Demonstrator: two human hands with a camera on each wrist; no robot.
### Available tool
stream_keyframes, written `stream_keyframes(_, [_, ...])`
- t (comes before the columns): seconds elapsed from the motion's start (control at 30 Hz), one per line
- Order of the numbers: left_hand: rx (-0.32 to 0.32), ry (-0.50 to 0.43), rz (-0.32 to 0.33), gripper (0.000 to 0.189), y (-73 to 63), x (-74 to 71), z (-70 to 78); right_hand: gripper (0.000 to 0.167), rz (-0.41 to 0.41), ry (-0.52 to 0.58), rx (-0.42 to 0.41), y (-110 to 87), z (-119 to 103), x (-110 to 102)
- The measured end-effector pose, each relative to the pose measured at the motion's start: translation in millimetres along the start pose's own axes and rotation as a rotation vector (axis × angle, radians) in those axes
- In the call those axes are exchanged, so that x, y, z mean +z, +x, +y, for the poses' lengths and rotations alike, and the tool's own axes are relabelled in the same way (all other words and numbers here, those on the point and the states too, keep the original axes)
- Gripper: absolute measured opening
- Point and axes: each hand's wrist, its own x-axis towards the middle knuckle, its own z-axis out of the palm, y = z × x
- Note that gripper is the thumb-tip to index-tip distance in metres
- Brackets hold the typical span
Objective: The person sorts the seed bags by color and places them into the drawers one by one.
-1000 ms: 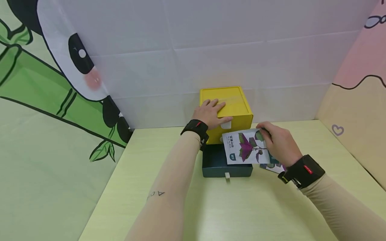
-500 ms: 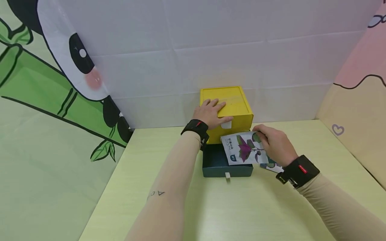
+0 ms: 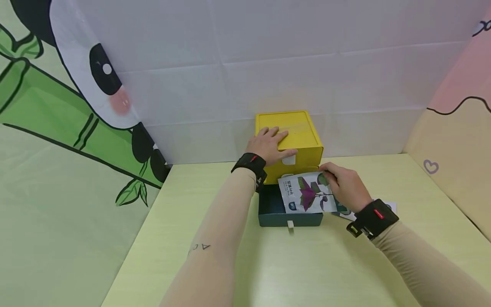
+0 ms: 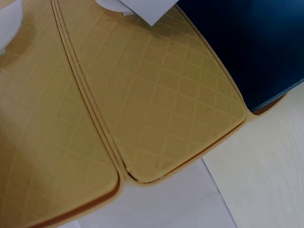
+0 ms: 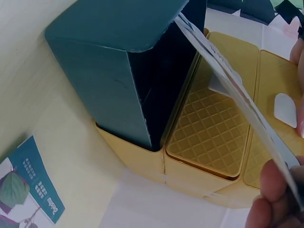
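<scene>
A small yellow drawer cabinet (image 3: 301, 132) stands against the back wall, its dark teal bottom drawer (image 3: 289, 220) pulled out toward me. My left hand (image 3: 266, 147) rests on the cabinet top, fingers spread, thumb near a white pull tab. My right hand (image 3: 347, 185) pinches the right end of a flat white packet (image 3: 307, 194) printed with purple and green leaves. The packet slants over the drawer; in the right wrist view its far corner is at the drawer's opening. In the left wrist view, the cabinet's quilted drawer fronts (image 4: 180, 95) show, and the left hand is out of sight.
Another leaf-printed packet (image 5: 35, 185) lies on the pale wooden table (image 3: 307, 268) right of the drawer, partly hidden by my right hand and wrist in the head view. A white cloth wall (image 3: 276, 51) rises directly behind the cabinet.
My right hand has moved left and slightly down with the packet, whose printed side is now farther over the drawer. The left hand stays on the cabinet top.
</scene>
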Motion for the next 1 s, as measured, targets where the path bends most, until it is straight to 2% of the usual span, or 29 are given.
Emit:
stream_keyframes(0.53, [-0.003,-0.002,-0.002,0.082,-1.4,-0.5,0.0,0.016,-0.071,0.089,0.072,0.9,18,19])
stream_keyframes(0.83, [-0.003,0.018,0.012,0.083,-1.4,0.9,-2.9,0.018,-0.194,0.142,0.127,3.1,13,32])
stream_keyframes(1.0, [0.005,0.022,0.015,0.083,-1.9,0.9,-3.2,0.018,-0.198,0.131,0.127,1.6,13,38])
